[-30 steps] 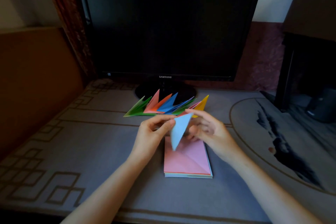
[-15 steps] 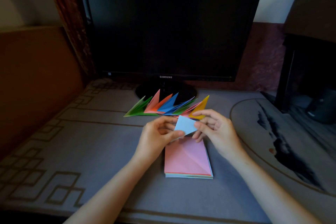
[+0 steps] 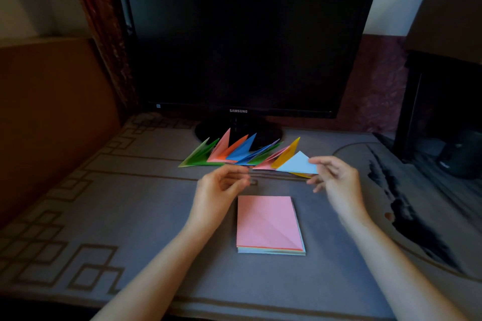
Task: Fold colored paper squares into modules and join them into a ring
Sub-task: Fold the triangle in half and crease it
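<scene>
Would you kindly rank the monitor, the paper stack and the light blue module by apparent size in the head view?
1. monitor
2. paper stack
3. light blue module, pinched by the right hand; it is farther from the camera, so less sure.

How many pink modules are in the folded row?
2: a pink module near the left, beside the green module; another pink module near the right, beside the yellow module. Overlap may hide more.

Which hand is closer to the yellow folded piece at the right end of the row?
Right. The right hand pinches a light blue triangle just in front of the yellow piece; the left hand is farther left, holding nothing.
</scene>
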`<state>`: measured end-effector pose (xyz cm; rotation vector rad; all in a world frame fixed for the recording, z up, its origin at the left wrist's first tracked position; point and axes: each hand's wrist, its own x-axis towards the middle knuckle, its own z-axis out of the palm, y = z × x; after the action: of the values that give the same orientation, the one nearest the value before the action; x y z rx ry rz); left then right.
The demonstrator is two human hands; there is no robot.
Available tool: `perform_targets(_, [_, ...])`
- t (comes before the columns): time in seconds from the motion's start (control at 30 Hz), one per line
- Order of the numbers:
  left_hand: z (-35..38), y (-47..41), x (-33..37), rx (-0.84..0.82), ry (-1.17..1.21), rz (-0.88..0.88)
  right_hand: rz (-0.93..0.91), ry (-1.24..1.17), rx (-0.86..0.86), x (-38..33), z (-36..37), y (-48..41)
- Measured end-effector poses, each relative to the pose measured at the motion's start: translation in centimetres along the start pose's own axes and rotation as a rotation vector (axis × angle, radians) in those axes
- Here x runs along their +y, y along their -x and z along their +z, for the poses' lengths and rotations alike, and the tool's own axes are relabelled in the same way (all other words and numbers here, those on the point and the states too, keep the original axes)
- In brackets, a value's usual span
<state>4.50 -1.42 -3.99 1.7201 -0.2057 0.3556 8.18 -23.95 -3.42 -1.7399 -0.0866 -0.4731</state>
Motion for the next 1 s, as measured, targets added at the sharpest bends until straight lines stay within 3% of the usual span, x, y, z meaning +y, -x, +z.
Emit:
perform_targets(0.2, [0.2, 0.3, -1.1, -0.297, -0.577, 0.072, -0.034, 0.495, -0.062, 1.7, 0.3, -0.1])
perform_targets(0.3, [0.3, 0.5, -1.0, -0.342, -0.648, 0.060, -0.063, 0.862, -0.152, 2.2, 0.5, 0.2])
perform_targets(0.4, [0.3, 0.5, -1.1, -0.329, -0.670, 0.089, -0.063, 1.038, -0.213, 2.1, 0.8, 0.5])
perform_targets(0.57, [0.3, 0.5, -1.2, -0.328, -0.627, 0.086, -0.085, 0.989, -0.181, 1.9, 0.9, 0.3])
perform_targets(0.7, [0.3, 0.4, -1.4, -0.316, -0.595, 0.092, -0.379, 0.746, -0.029, 0.9, 0.9, 0.6])
perform_targets(0.77, [0.3, 0.4, -1.4, -0.307, -0.580, 0.104, -0.454, 0.673, -0.119, 0.0, 1.0, 1.1])
perform_targets(0.9, [0.3, 0.4, -1.6, -0.303, -0.542, 0.123, -0.429, 0.643, -0.433, -0.3, 1.8, 1.9])
perform_targets(1.0, [0.3, 0.3, -1.5, -0.294, -0.537, 0.135, -0.411, 0.629, -0.522, 0.1, 1.8, 1.9])
